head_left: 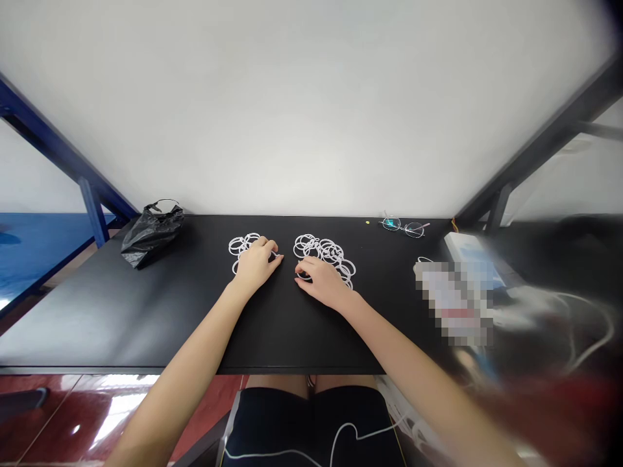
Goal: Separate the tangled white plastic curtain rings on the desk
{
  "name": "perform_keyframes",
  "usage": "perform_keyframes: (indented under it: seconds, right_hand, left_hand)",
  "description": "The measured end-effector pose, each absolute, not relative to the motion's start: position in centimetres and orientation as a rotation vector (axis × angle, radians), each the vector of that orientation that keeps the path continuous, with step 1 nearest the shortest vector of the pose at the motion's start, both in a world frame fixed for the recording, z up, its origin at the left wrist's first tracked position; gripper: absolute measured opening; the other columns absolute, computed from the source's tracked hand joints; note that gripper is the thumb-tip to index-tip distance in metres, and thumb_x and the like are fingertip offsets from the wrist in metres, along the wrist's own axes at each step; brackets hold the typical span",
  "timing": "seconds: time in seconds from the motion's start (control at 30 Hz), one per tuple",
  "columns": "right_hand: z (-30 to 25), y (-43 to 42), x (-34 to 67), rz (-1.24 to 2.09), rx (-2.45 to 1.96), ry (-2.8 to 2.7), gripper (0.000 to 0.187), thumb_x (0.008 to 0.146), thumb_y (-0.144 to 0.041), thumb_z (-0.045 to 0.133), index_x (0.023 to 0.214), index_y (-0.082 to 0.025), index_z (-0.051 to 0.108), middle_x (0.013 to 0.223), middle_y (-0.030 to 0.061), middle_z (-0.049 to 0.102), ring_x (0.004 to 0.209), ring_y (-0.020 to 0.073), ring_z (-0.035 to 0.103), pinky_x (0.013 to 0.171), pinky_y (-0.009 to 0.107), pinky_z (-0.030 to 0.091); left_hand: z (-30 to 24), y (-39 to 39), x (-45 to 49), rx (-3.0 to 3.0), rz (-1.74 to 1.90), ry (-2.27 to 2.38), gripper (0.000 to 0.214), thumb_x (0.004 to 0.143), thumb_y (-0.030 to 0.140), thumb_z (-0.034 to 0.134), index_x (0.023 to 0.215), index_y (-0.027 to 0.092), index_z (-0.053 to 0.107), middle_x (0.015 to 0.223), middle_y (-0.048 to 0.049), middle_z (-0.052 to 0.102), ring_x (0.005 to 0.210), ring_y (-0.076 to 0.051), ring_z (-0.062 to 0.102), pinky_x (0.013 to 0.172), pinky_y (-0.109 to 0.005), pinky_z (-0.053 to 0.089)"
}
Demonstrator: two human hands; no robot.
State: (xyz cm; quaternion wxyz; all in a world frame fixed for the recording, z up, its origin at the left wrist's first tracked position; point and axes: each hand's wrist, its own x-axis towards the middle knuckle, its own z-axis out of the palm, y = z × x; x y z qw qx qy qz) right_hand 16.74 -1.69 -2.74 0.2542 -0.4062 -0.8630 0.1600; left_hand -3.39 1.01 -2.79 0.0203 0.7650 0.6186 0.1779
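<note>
Two loose piles of thin white rings lie on a black tabletop (pixel 195 311). My left hand (pixel 254 264) rests over the left pile of white rings (pixel 238 246), covering much of it. Its fingers curl down, and part of a white ring shows between them and the thumb. At the near side of the right pile of white rings (pixel 331 251), my right hand (pixel 321 280) has thumb and fingers closed round one white ring (pixel 305 277). The palms and some fingertips are hidden from above.
A crumpled black plastic bag (pixel 153 232) lies at the back left. Eyeglasses (pixel 403 226) are near the wall on the right. Further right are a white box (pixel 467 250), a pixelated item (pixel 455 305) and blurred white cables (pixel 591 324). A white cord (pixel 287 452) crosses my lap.
</note>
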Motion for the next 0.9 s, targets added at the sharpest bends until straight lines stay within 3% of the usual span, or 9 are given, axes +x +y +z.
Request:
perform_keyframes:
  seconds: [0.13,0.47,0.7,0.9]
  right_hand:
    - [-2.8,-1.6,16.7,0.49,-1.124,-2.334,0.011,0.083,-0.007,0.063,0.083,-0.018,0.059,0.084,0.0016,0.062,0.077,0.0151,0.059,0.068,0.026,0.042]
    - [-2.5,-1.8,16.6,0.476,-1.114,-2.298,0.014,0.08,-0.006,0.059,0.075,-0.018,0.057,0.071,-0.0013,0.059,0.067,0.0118,0.054,0.062,0.023,0.038]
    - [-2.6,-1.9,16.4,0.325,-0.984,-2.12,0.014,0.082,-0.009,0.054,0.075,-0.019,0.057,0.074,-0.0001,0.062,0.065,0.012,0.055,0.066,0.023,0.044]
    - [-2.8,-1.6,16.3,0.196,-0.863,-2.045,0.015,0.089,-0.011,0.051,0.082,-0.02,0.061,0.079,0.0035,0.069,0.075,0.0157,0.062,0.072,0.027,0.05]
  left_hand:
    - [-2.8,1.0,-3.3,2.393,0.547,1.923,0.015,0.089,0.035,0.058,0.093,0.021,0.061,0.099,-0.0084,0.062,0.1,-0.028,0.058,0.065,-0.031,0.04]
    - [-2.9,1.0,-3.3,2.424,0.558,1.949,0.016,0.089,0.034,0.058,0.094,0.02,0.063,0.101,-0.0079,0.062,0.103,-0.027,0.057,0.07,-0.032,0.044]
    - [-3.2,1.0,-3.5,2.448,0.66,1.9,0.016,0.088,0.034,0.059,0.093,0.02,0.063,0.1,-0.0083,0.063,0.103,-0.027,0.057,0.069,-0.032,0.043]
    - [-2.2,0.6,-2.4,2.108,1.054,1.608,0.025,0.091,0.042,0.055,0.094,0.018,0.062,0.089,-0.0047,0.066,0.073,-0.016,0.056,0.067,-0.028,0.043]
